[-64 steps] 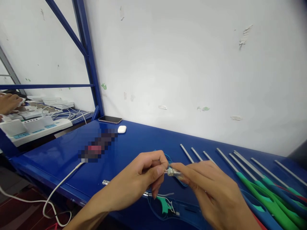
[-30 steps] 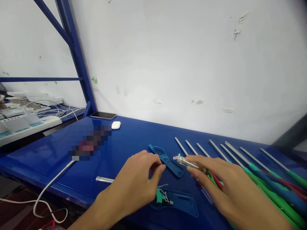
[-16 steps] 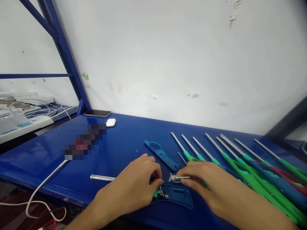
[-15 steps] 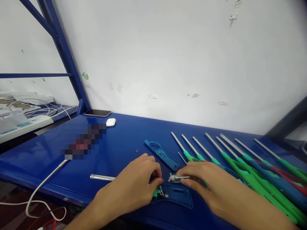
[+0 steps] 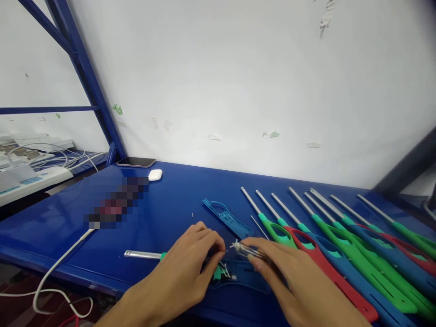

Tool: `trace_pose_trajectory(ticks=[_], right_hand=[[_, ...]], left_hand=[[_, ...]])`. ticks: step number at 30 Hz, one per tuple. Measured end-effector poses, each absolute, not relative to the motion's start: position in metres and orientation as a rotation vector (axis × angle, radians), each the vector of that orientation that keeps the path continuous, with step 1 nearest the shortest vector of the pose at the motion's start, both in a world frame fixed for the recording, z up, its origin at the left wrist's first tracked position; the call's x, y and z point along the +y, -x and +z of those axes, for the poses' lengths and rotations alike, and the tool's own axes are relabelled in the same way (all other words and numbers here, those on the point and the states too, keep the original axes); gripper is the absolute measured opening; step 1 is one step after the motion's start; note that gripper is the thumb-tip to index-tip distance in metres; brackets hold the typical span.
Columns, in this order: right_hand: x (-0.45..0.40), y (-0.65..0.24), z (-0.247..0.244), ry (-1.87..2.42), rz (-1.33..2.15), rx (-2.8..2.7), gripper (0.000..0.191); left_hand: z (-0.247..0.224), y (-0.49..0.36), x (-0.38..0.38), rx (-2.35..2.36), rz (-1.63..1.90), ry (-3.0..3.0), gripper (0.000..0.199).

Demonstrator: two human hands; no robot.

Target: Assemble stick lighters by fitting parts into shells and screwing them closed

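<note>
My right hand is closed around a clear lighter fuel tank, its valve end pointing left toward my other hand. My left hand pinches thumb and fingers together; a thin tip shows at them, too small to name. Beneath both hands lies an opened gas lighter's blue handle half, with a green part and a white wire inside. Its metal barrel sticks out to the left. Behind them rests the other blue handle half, inner side up. Part of the opened lighter is hidden by my left hand.
Several long-barrelled lighters in green, red and blue lie in a row at right. A thin metal rod and a tiny pin lie nearby. Further left are a phone, a white case and a white cable.
My right hand has brought the clear fuel tank slightly left and tilted it, its valve end nearer my left fingertips. My left hand has shifted slightly left and up. The view has moved a little.
</note>
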State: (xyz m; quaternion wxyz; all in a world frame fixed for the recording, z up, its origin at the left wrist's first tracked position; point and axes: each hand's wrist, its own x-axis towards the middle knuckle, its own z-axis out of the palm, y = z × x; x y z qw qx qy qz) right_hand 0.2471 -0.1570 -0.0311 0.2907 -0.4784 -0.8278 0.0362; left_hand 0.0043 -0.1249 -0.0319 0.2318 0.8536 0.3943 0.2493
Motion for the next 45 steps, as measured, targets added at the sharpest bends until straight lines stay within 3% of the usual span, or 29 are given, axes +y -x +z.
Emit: trace_pose_trajectory(ticks=[13,37,45], right_hand=[[-0.167,-0.246,-0.066,1.265,0.296,-2.030,0.032],[-0.168,-0.246,-0.060,1.230,0.187,-2.089,0.032],[-0.169,-0.247,-0.067,1.230,0.310,-2.091,0.036]], left_hand=[[-0.040,-0.006,-0.125,0.997,0.874,-2.420,0.016],[-0.039,-0.006,-0.127,0.976,0.877,-2.453,0.014],[-0.040,-0.005,-0.126,0.948,0.864,-2.468,0.015]])
